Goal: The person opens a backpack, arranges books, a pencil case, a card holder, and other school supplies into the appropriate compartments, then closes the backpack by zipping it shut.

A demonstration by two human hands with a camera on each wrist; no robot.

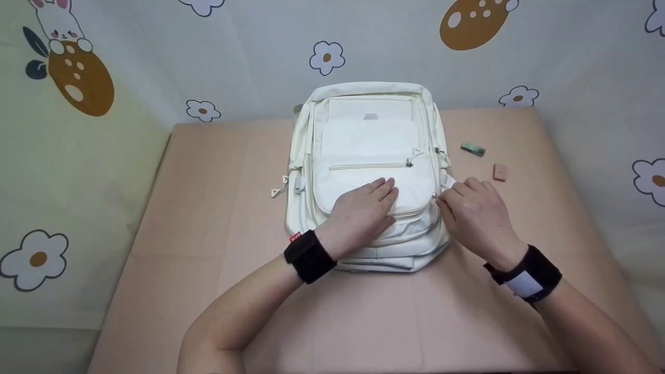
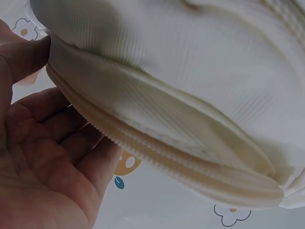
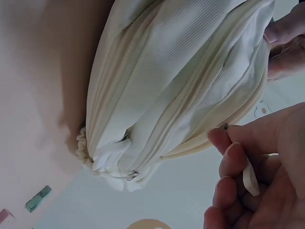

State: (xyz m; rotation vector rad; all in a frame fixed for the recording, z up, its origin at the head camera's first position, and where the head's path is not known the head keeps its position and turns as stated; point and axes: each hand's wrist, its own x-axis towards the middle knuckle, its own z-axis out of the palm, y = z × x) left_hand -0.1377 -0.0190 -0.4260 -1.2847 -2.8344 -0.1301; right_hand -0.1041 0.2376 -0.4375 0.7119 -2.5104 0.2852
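Note:
A cream backpack lies on the table, its front facing up and its base toward me. My left hand rests on the lower front pocket with fingers straight; in the left wrist view the thumb touches the pocket's edge beside the zip. At the pocket's right side, my right hand pinches a zipper pull between thumb and forefinger. The right wrist view shows its pale tab hanging among the curled fingers. Part of the zip stands open in the left wrist view.
On the table, right of the backpack, lie a small green block and a small pink block. Another zipper pull sticks out at the backpack's left side. A patterned cloth wall stands behind the table.

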